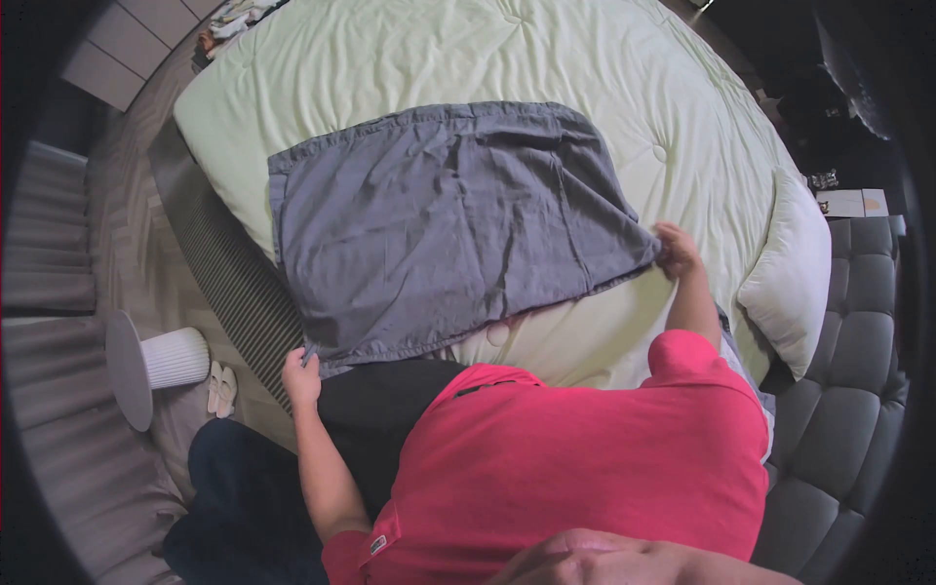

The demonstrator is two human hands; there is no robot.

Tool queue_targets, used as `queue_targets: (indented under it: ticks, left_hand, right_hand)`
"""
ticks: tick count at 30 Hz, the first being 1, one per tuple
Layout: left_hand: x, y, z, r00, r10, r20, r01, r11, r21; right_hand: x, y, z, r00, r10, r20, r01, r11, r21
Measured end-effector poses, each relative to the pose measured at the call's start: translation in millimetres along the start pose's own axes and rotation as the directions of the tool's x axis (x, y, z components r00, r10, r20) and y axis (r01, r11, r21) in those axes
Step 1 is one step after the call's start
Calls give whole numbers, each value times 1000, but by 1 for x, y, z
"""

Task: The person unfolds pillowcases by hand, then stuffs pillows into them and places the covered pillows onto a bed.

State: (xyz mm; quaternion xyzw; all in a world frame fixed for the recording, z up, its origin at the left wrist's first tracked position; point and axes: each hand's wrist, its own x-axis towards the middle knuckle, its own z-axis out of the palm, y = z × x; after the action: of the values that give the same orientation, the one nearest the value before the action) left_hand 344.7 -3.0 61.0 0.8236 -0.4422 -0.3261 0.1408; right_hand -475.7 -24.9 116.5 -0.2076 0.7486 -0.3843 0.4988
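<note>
A grey pillowcase (439, 229), wrinkled and with stitched hems, lies spread across the near part of a bed. Its near left corner is pinched in my left hand (303, 380), close to the bed's edge. The near right corner is gripped by my right hand (676, 251), with the arm stretched out over the bed. Between the two hands the near edge runs slantwise. Under the pillowcase is a pale green quilt (390, 73) with tufted creases.
A white pillow (792, 278) rests at the bed's right side, beside a dark tufted headboard (819, 429). On the left are a round side table (129, 370) with a ribbed white base, light slippers (221, 390), grey curtains (58, 419) and a striped bed side (219, 253).
</note>
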Motion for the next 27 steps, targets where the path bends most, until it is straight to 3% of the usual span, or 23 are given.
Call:
queue_targets:
  ticks: [2,3,4,5,8,9,11,12,15,16,17,18,19,20,21,22,23,24,25,26,27]
  left_hand:
    - [4,-7,3,1000,-26,4,26,1000,-15]
    - [6,-8,3,1000,-31,6,31,999,-19]
    - [6,-7,3,999,-32,0,32,999,-26]
    - [5,-6,2,999,-35,-5,35,999,-32]
    - [0,1,-1,999,-20,-28,19,1000,-12]
    - [0,0,-1,999,-18,-32,18,1000,-9]
    - [3,-8,0,998,13,-64,-14,1000,-13]
    - [5,-7,2,998,23,-66,-24,1000,-16]
    - [3,-7,4,998,34,-55,-33,999,15]
    - [3,-10,6,999,17,-37,-17,1000,-1]
    - [4,-13,7,1000,2,-21,-3,1000,-18]
    - [7,-14,7,1000,-9,-9,9,999,-35]
    - [6,-14,10,1000,-11,-8,10,999,-37]
    - [6,-15,11,1000,-18,-4,17,999,-42]
    - [6,-15,9,1000,-16,-6,16,999,-38]
    - [6,-15,8,1000,-18,-24,17,999,-51]
    - [5,-16,8,999,-22,-43,19,998,-68]
    - [5,-18,6,998,-25,-56,21,997,-76]
    - [4,-21,6,997,-28,-66,21,994,-106]
    - [2,-25,7,997,-31,-73,21,990,-136]
    - [0,-26,8,996,-33,-78,20,988,-154]
  right_hand:
    - [28,24,-43,969,81,-232,7,934,358]
    - [33,35,-64,952,114,-284,25,897,442]
    - [29,42,-85,802,227,-552,110,852,511]
    - [27,49,-105,568,351,-745,214,811,545]
    - [-1,78,-156,208,492,-845,323,781,534]
    - [-8,86,-172,152,506,-849,337,781,525]
    - [-14,106,-207,317,435,-843,118,864,490]
    - [-20,105,-222,353,419,-837,66,881,468]
    - [-45,84,-260,428,507,-748,145,779,611]
    - [-45,82,-282,544,748,-379,-49,480,876]
    - [-43,80,-302,562,824,71,-273,103,957]
    - [-39,78,-321,479,714,511,-483,-271,832]
    - [-25,86,-307,555,809,194,-308,-16,951]
    - [-11,99,-291,509,721,-471,64,514,855]
    - [-6,108,-283,393,554,-734,214,722,659]
    - [2,101,-285,373,461,-805,-74,880,469]
    - [10,91,-287,393,348,-851,-352,912,210]
    - [16,74,-287,450,231,-863,-578,811,-85]
    - [20,47,-284,534,124,-836,-718,589,-371]
    - [21,20,-282,632,50,-774,-754,273,-598]
    - [30,-3,-279,682,26,-731,-730,96,-677]
